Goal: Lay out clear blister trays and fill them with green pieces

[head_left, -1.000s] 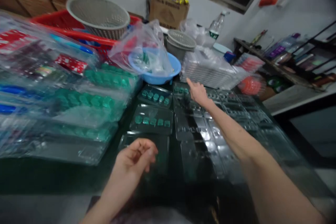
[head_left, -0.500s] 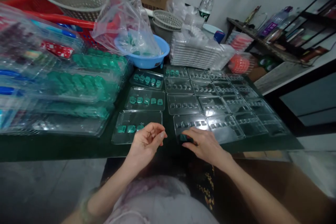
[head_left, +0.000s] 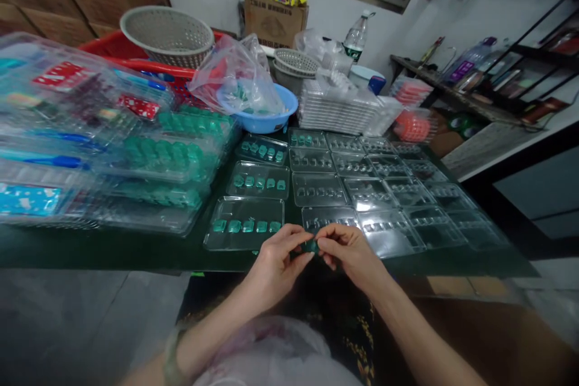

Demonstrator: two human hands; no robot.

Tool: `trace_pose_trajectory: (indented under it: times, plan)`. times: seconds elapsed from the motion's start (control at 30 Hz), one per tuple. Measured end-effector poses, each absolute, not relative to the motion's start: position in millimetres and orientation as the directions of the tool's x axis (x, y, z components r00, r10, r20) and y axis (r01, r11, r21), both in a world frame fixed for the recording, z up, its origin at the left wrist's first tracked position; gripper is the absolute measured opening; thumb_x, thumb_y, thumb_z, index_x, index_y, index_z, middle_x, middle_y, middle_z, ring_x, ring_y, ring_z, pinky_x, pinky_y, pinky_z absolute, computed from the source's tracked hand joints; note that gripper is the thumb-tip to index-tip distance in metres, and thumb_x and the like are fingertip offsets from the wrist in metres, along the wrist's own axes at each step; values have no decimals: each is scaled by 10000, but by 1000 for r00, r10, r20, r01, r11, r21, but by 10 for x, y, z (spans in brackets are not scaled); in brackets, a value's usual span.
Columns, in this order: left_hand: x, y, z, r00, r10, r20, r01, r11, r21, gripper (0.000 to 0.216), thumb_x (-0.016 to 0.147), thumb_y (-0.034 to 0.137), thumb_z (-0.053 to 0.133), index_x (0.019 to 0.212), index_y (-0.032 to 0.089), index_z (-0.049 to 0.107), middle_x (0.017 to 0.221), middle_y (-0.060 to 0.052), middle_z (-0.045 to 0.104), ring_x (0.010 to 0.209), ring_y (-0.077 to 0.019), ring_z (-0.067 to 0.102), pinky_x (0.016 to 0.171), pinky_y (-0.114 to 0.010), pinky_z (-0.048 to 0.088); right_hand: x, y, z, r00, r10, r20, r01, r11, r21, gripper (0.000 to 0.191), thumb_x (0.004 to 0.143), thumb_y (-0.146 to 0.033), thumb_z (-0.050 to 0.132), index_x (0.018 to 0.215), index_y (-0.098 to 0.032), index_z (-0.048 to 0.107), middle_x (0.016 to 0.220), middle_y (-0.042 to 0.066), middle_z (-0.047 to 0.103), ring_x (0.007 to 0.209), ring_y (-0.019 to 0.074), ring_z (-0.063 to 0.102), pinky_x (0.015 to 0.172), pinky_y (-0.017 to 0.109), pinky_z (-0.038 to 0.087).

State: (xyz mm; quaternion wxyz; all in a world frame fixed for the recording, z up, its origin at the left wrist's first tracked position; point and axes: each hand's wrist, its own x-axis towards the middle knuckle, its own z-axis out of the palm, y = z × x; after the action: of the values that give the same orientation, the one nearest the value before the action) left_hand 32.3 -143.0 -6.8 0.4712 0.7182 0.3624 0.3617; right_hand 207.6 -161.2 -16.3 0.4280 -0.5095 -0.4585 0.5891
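Observation:
A small green translucent plastic piece (head_left: 310,246) is pinched between my two hands near the table's front edge. My left hand (head_left: 283,256) grips its left side with thumb and fingers. From the right, the fingertips of my right hand (head_left: 346,250) close on it as well. Just left of them lies a clear plastic tray (head_left: 244,238) with a row of several green pieces in its slots. Two similar filled trays, including the middle one (head_left: 261,193), lie behind it. Beyond my right hand is a clear tray (head_left: 328,214) whose slots look unfilled, partly hidden by the hands.
Several clear trays (head_left: 389,232) cover the right of the dark green table (head_left: 158,250). Stacked packs (head_left: 149,163) with green pieces crowd the left. Behind stand a blue basin (head_left: 289,96) holding a plastic bag, a tray stack (head_left: 328,105) and a grey basket (head_left: 167,30).
My left hand has moved right from the nearest filled tray to meet my right hand at the green piece. The right hand has lifted the piece slightly. The view has tilted up.

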Motion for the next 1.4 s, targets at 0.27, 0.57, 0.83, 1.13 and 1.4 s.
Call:
trace_pose_trajectory:
  times: [0.27,0.57,0.83,1.13,1.4]
  plan:
    - [253,-1360,-142,485,873,52,-118,7,993,113,696,70,612,705,157,539,885,-25,521,741,-122,511,608,-217,378,2002,-1544,-192,-294,928,-228,-244,-304,-921,162,701,-234,674,810,-135,607,549,-41,516,407,46,444,354,156,350]
    - [229,-1345,-42,480,868,-128,-318,309,897,136,699,146,663,710,135,528,727,-6,572,507,-36,395,423,-165,229,1892,-1437,-303,-461,849,-259,-366,-448,-816,238,679,-312,689,693,-159,508,419,-88,397,329,24,300,311,147,214]
    - [270,-1164,-146,402,858,-319,-445,487,752,218,674,232,706,731,160,508,491,82,408,381,-12,266,367,-170,106,1798,-1424,86,-211,977,-30,200,13,-980,172,741,-130,572,898,-194,603,709,-29,533,599,77,494,541,199,402]
    - [325,-946,-79,372,824,-426,-528,566,633,165,670,218,711,696,127,576,538,35,512,441,-40,461,391,-152,265,1823,-1172,57,-240,931,274,534,362,-764,151,751,-140,585,884,-206,612,724,-21,567,658,98,523,617,218,406]
    - [154,-765,-62,338,837,-431,-504,548,668,204,745,253,641,912,150,588,791,-40,608,578,-81,531,440,-164,314,2189,-495,-101,-99,950,296,547,301,-781,173,775,-305,580,898,-195,631,740,4,618,627,116,569,603,231,458]
